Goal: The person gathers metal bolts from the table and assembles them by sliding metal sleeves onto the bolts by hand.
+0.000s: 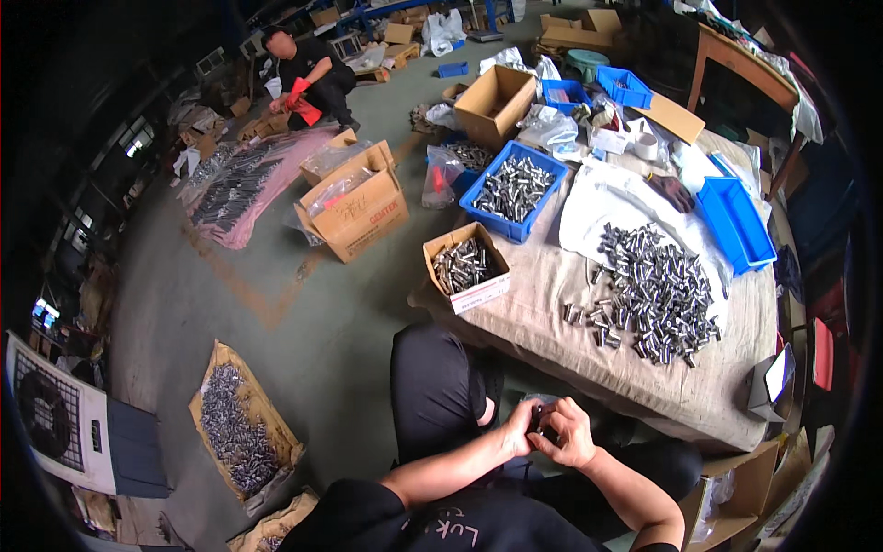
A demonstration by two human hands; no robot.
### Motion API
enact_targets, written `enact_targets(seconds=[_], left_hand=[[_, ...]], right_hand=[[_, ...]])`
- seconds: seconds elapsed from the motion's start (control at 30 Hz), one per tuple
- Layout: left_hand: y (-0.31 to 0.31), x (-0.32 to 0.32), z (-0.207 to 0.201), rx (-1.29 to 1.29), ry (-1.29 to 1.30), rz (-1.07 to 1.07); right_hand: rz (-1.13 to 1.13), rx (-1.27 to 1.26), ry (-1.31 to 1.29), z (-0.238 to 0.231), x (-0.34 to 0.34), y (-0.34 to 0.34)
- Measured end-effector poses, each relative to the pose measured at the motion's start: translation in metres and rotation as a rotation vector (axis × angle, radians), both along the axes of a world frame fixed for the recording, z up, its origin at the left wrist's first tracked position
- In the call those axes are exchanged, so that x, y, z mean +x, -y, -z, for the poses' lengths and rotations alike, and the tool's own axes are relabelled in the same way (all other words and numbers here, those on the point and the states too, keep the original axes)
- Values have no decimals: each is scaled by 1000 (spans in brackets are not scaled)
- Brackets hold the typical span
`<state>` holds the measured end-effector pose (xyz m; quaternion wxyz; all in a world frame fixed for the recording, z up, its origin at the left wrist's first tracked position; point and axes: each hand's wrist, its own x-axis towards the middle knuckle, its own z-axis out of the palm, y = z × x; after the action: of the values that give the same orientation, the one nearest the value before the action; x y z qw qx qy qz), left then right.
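Above my lap, just off the near edge of the cloth-covered table (pixel 543 317), both hands are close together. My left hand (pixel 519 429) is closed with its fingers curled, and my right hand (pixel 572 436) meets it with thumb and fingers bent in a pinch. Between them shows a small dark piece (pixel 537 419), mostly hidden by the fingers, so its kind is unclear. On the table beyond lies a loose pile of short shiny metal cylinders (pixel 658 294), partly on a white sheet (pixel 589 207). Similar parts fill a blue bin (pixel 515 232) and a small open carton (pixel 476 298) at the table's left edge.
An empty-looking blue tray (pixel 736 225) sits at the table's right. Left of me on the floor, a cardboard tray (pixel 210 368) holds many small metal parts. Open cartons (pixel 354 221) stand farther off. A person in red gloves (pixel 313 78) crouches by a pink sheet (pixel 235 235).
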<state>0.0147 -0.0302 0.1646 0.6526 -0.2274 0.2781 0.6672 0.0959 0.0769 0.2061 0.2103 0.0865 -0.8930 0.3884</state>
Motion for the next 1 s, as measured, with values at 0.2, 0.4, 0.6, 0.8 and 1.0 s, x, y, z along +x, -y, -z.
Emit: enact_targets(seconds=[0.2, 0.4, 0.6, 0.8, 1.0], left_hand=[[2, 5, 6, 55, 15, 44], [4, -5, 14, 65, 47, 110], [14, -8, 31, 23, 164, 200], [25, 2, 20, -35, 137, 179], [24, -11, 34, -64, 146, 152]], right_hand=[[-30, 26, -10, 6, 4, -3], [87, 24, -40, -2, -2, -15], [334, -204, 5, -9, -13, -56], [298, -1554, -15, -65, -50, -104], [149, -1398, 569, -62, -45, -65]])
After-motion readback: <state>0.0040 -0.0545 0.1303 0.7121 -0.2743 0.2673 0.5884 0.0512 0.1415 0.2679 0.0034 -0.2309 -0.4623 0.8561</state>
